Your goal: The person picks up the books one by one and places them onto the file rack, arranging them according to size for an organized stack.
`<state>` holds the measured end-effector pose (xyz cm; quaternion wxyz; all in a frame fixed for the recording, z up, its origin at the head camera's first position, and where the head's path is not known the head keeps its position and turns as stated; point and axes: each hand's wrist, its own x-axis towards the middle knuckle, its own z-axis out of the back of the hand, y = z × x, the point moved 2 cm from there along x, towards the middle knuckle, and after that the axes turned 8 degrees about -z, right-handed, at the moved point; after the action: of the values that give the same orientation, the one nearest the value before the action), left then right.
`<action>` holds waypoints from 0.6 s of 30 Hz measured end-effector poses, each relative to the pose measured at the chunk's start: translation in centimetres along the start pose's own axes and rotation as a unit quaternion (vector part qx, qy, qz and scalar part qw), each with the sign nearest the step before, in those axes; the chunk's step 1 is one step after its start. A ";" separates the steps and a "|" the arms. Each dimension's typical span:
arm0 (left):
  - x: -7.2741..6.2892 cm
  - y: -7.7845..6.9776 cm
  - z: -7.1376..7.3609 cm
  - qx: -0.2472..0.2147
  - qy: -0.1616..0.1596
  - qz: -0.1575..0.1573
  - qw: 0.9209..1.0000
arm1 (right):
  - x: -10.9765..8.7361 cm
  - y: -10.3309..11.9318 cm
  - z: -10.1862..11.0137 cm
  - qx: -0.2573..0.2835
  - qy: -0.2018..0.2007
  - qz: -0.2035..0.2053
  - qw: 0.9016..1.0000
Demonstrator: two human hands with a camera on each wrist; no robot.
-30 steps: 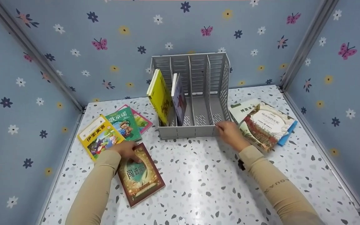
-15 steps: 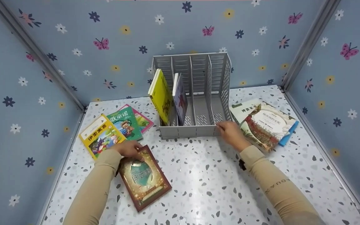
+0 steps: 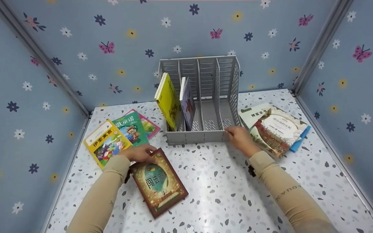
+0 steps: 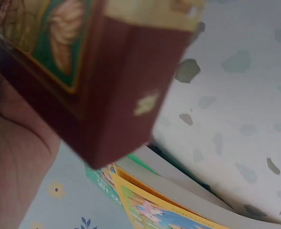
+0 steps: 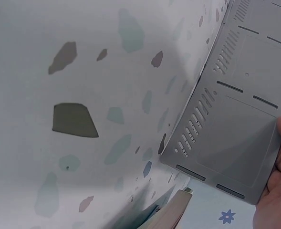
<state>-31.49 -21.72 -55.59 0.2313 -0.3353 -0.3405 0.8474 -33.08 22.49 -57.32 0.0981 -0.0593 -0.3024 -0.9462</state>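
My left hand [image 3: 140, 153] grips the top edge of a brown-bordered book [image 3: 160, 186] with a gold and green cover. In the left wrist view, the dark red spine [image 4: 130, 95] of that book shows above the speckled table. My right hand [image 3: 242, 139] pinches the front right corner of a grey book rack [image 3: 194, 137] with upright dividers. A yellow book [image 3: 168, 105] stands tilted in the rack's leftmost slot. Beside it, a purple-covered book [image 3: 188, 105] stands in the second slot. The right wrist view has the rack's front wall [image 5: 235, 138] with the fingers at its edge.
At the left lie overlapping books: a yellow one [image 3: 104, 142], a green one [image 3: 134, 131] and a pink one [image 3: 151, 127]. More books, including a white and red one [image 3: 278, 129], are piled right of the rack. Patterned panels [image 3: 125, 64] enclose the table.
My left hand has moved a little to the right, bringing the brown-bordered book away from the yellow book. The right hand keeps its hold on the rack's corner.
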 end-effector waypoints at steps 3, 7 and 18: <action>0.3 -0.2 0.0 -0.027 -0.014 -0.030 0.999 | 0.1 0.0 0.1 0.000 0.000 0.001 1.000; 0.5 -0.5 -0.3 -0.068 -0.036 -0.072 0.994 | 0.2 -0.1 0.0 -0.001 0.001 0.007 1.000; 0.5 -0.5 -0.6 -0.158 -0.081 -0.107 0.978 | 0.1 0.2 0.3 -0.021 0.018 0.007 1.000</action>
<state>-31.28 -20.87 -55.76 0.2370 -0.2596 -0.5213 0.7776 -33.13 22.46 -56.92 0.1094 -0.0464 -0.2802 -0.9526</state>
